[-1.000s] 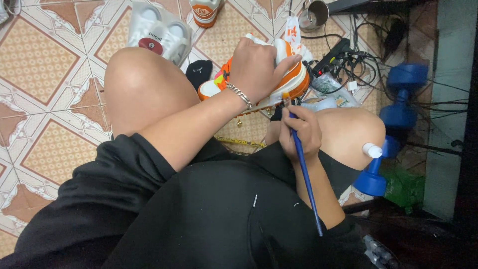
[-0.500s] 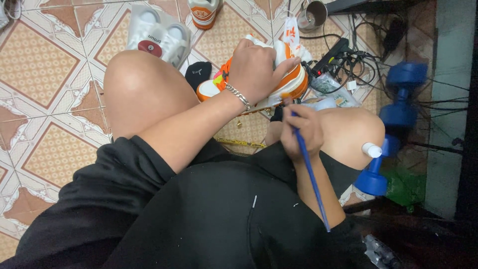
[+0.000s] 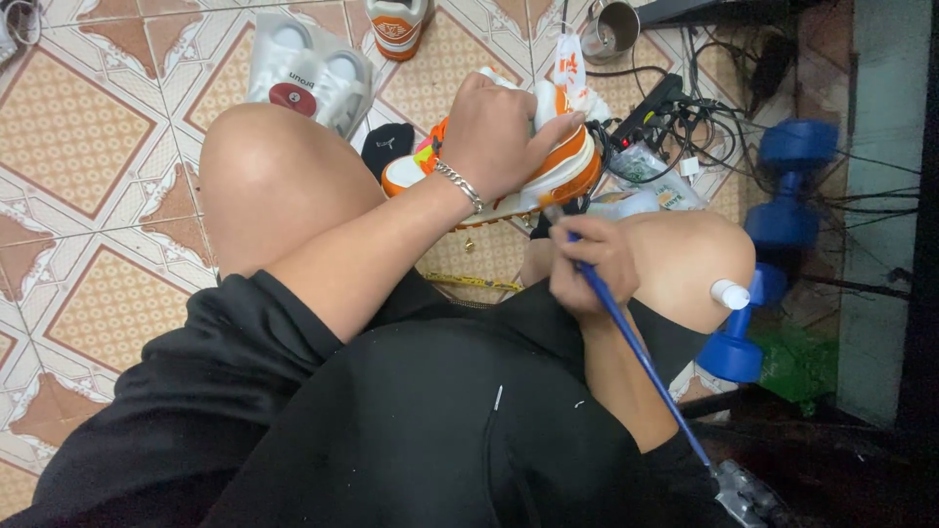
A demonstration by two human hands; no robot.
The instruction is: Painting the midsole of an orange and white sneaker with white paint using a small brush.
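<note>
My left hand (image 3: 499, 132) grips an orange and white sneaker (image 3: 562, 166) from above, holding it over the floor between my knees. A silver chain bracelet (image 3: 460, 186) sits on that wrist. My right hand (image 3: 592, 259) holds a long blue-handled paintbrush (image 3: 636, 352) like a pen, its tip touching the sneaker's sole edge near the heel. The brush handle runs down and right past my forearm.
Patterned floor tiles (image 3: 88, 108) surround me. A white sneaker pair (image 3: 308, 73) and another orange shoe (image 3: 396, 24) lie ahead. A metal cup (image 3: 611, 29), power strip with cables (image 3: 655, 108), blue dumbbells (image 3: 782, 205) and a small white-capped bottle (image 3: 729, 293) are at right.
The brush hand has shifted slightly along the sole edge; the handle's angle changed a little. The left hand keeps its grip on the sneaker.
</note>
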